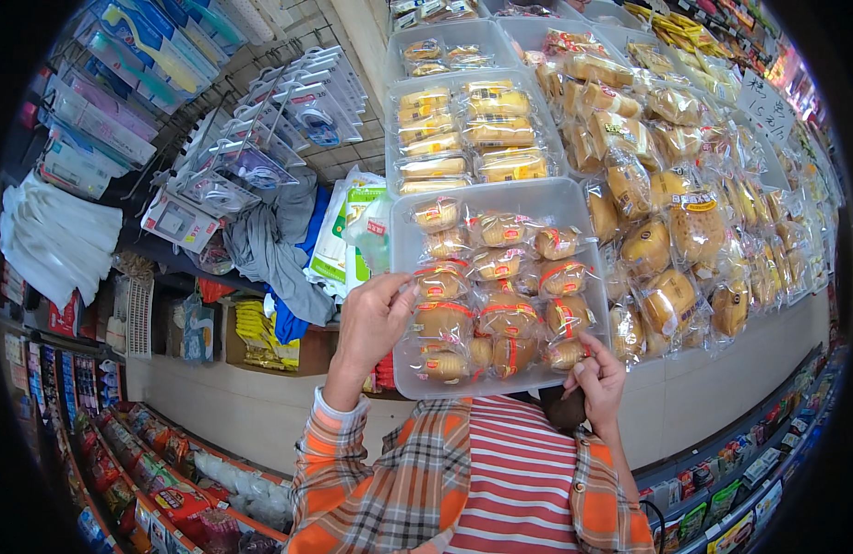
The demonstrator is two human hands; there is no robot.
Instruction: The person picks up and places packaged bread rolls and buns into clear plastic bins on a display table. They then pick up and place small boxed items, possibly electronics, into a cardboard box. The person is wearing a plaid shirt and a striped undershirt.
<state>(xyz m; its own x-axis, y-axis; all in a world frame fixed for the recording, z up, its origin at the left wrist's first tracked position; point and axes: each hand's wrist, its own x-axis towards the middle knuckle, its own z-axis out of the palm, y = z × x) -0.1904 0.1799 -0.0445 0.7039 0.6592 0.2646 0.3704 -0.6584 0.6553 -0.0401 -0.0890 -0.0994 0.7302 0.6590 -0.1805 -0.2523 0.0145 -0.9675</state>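
Note:
A translucent plastic tray (pixel 496 389) stands right in front of me, filled with individually wrapped round buns (pixel 509 315) in clear film, several with red bands. My left hand (pixel 379 313) is at the tray's left side, its thumb and forefinger pinching the wrapper edge of a bun (pixel 441 281). At the tray's front right corner, my right hand (pixel 597 377) has its fingertips at the wrapper of a small bun (pixel 566 354); whether they grip it cannot be told.
Beyond is a tray (pixel 392 131) of packed yellow cakes (pixel 506 129). Heaped wrapped breads (pixel 676 228) lie to the right, under a handwritten sign (pixel 766 104). At left are hanging cables (pixel 316 111), a gray cloth (pixel 281 228) and white plastic bags (pixel 59 232). Packed shelves (pixel 184 505) curve behind me.

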